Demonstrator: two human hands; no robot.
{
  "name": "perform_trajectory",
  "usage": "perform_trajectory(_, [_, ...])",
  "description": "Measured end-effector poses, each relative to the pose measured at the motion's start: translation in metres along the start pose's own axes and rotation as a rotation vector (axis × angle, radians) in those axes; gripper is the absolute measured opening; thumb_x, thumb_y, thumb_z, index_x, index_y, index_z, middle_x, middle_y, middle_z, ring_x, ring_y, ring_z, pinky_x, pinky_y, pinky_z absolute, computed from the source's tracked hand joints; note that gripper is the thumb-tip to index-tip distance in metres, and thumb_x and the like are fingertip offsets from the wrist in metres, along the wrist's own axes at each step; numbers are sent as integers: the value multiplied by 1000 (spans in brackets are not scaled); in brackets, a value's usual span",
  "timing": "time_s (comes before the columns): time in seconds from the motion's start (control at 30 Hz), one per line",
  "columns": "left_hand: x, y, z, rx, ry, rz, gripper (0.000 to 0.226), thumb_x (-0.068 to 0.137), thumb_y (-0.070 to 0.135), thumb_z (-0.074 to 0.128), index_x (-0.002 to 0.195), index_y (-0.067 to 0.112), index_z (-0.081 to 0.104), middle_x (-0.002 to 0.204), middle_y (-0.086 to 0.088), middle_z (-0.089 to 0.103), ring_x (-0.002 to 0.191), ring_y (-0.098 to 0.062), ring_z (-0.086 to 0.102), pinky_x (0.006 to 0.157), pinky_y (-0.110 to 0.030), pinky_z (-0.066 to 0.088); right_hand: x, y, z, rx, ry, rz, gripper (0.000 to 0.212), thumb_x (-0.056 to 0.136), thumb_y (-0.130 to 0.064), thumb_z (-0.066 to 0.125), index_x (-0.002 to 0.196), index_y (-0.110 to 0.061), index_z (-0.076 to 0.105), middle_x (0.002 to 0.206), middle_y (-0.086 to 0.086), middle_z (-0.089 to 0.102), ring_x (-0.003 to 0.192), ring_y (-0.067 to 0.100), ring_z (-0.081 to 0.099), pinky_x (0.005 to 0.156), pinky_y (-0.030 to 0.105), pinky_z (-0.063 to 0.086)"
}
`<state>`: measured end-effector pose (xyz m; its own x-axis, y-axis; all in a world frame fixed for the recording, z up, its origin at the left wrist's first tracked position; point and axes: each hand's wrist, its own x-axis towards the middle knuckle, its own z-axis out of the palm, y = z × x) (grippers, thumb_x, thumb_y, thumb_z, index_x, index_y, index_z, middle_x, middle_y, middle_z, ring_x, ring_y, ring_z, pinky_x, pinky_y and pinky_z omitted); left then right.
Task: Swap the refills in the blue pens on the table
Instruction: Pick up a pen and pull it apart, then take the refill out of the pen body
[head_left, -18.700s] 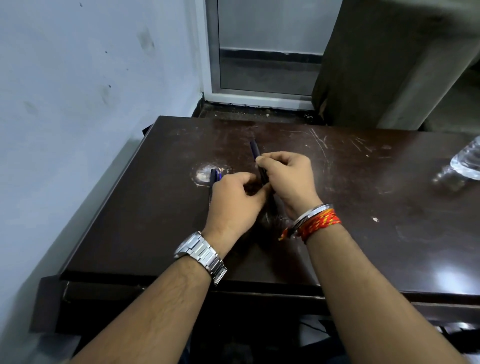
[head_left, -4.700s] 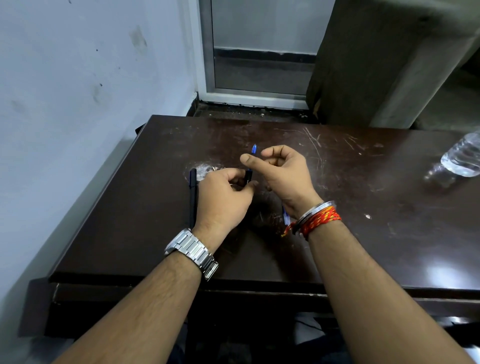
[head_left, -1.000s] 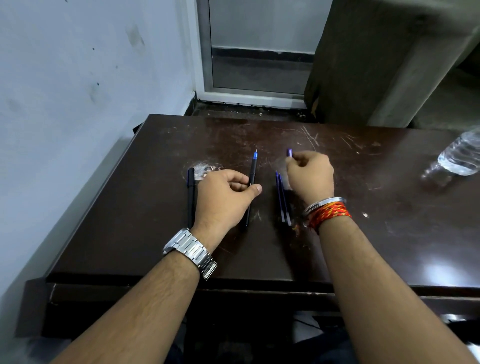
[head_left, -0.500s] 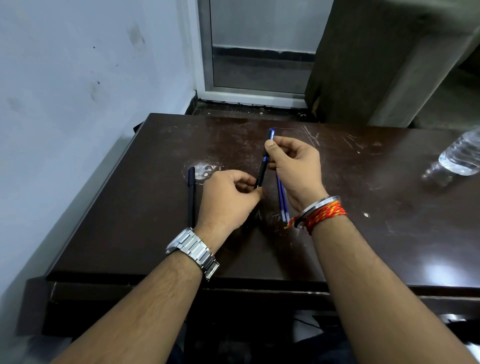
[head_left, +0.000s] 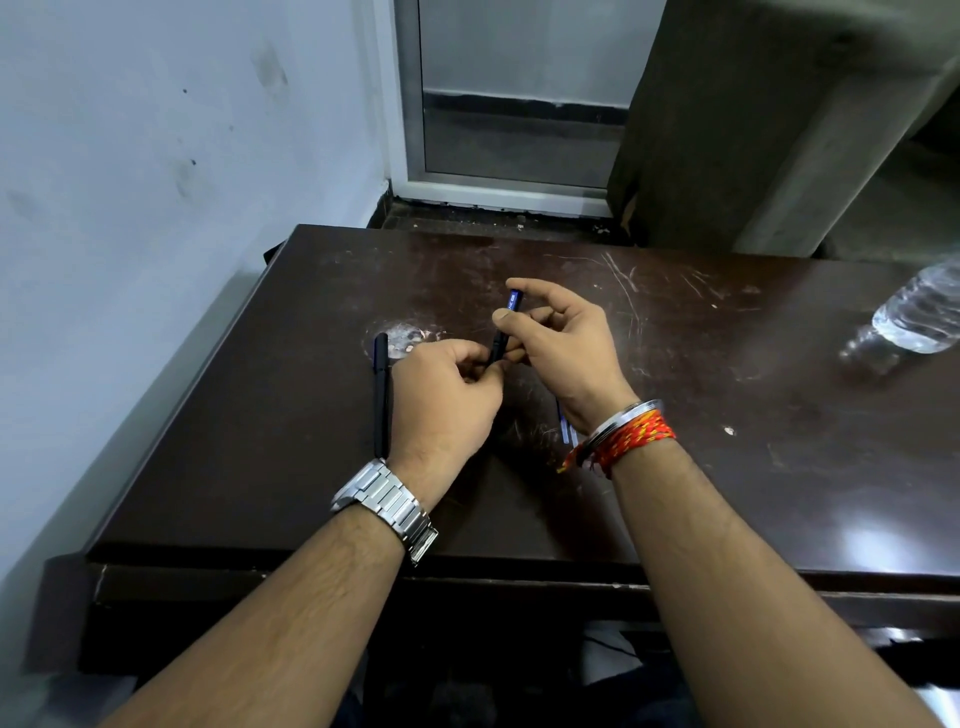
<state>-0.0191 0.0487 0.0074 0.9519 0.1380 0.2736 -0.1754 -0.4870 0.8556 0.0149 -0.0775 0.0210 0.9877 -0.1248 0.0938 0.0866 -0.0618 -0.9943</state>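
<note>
A dark pen barrel with a blue end is held tilted above the dark brown table. My left hand pinches its lower end. The thumb and fingers of my right hand grip its upper part near the blue end. A second dark pen lies flat on the table just left of my left hand. Thin blue refills lie on the table, mostly hidden under my right wrist.
A clear plastic water bottle lies at the table's right edge. A pale wall runs along the left side. A door frame and a dark cabinet stand beyond the far edge. A worn pale patch marks the tabletop.
My right hand has slid lower along the held pen and now grips it closer to my left hand. The blue end sits lower than half a second ago. The other pen has not moved.
</note>
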Motion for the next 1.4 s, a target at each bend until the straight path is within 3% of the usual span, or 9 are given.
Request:
perform_trajectory(0.23, [1, -1, -1, 32, -18, -12, 7, 82, 15, 75, 81, 20, 79, 56, 11, 67, 54, -4, 67, 55, -22, 57, 1, 6, 3, -46, 13, 10, 30, 82, -11, 73, 106, -27, 70, 68, 11, 59, 61, 19, 58, 76, 45, 59])
perform_trajectory(0.4, [4, 4, -8, 74, 33, -62, 5, 80, 22, 76, 77, 20, 79, 56, 14, 66, 57, 1, 66, 53, -11, 51, -1, 13, 10, -137, 61, 22, 44, 85, -29, 75, 127, -21, 65, 75, 19, 64, 64, 16, 63, 76, 39, 60])
perform_trajectory(0.47, [7, 3, -15, 183, 94, -84, 15, 79, 27, 74, 68, 17, 76, 56, 6, 67, 57, -7, 66, 55, -21, 52, -3, 13, 12, -166, 114, 23, 48, 85, -36, 75, 128, -19, 64, 78, 14, 71, 63, 13, 71, 73, 36, 62])
perform_trajectory(0.7, [19, -10, -36, 431, 130, -282, 22, 77, 29, 70, 65, 11, 64, 62, -4, 60, 62, -29, 60, 53, -29, 40, -4, 10, 9, -319, 177, 21, 30, 83, -32, 75, 109, -20, 67, 69, -5, 68, 79, 19, 73, 83, 45, 60])
perform_trajectory(0.87, [20, -13, -33, 552, 76, -352, 25, 70, 32, 73, 67, 18, 52, 62, 3, 47, 50, -21, 44, 43, -24, 30, -6, 8, 8, -382, 179, 19, 18, 82, -29, 76, 95, -19, 70, 67, -7, 68, 69, 14, 71, 76, 35, 61])
perform_trajectory(0.97, [21, -15, -34, 595, 89, -316, 36, 69, 38, 78, 85, 15, 56, 81, -1, 54, 73, -30, 60, 51, -30, 36, -6, 5, 1, -466, 221, 19, 10, 80, -29, 76, 82, -20, 73, 67, -8, 68, 64, 8, 65, 64, 25, 54])
perform_trajectory(1.07, [22, -18, -39, 606, 66, -365, 53, 70, 46, 80, 102, 9, 61, 106, -10, 58, 90, -34, 62, 59, -35, 40, -3, -1, -14, -564, 265, 53, 7, 80, -25, 73, 76, -20, 73, 68, -6, 68, 71, 11, 65, 67, 28, 55])
perform_trajectory(1.23, [24, -22, -39, 502, 13, -345, 30, 75, 36, 79, 87, 10, 69, 81, -7, 64, 67, -25, 53, 48, -27, 36, -1, -5, -35, -867, 194, 249, 26, 75, -28, 79, 81, -4, 71, 76, 8, 65, 83, 27, 66, 62, 29, 47])
perform_trajectory(1.4, [22, -18, -33, 449, -37, -291, 27, 77, 33, 79, 86, 9, 72, 78, -8, 67, 69, -25, 61, 46, -27, 37, -2, -5, -29, -965, 55, 355, 41, 77, -33, 81, 98, -1, 68, 95, 16, 67, 90, 30, 66, 67, 32, 50])
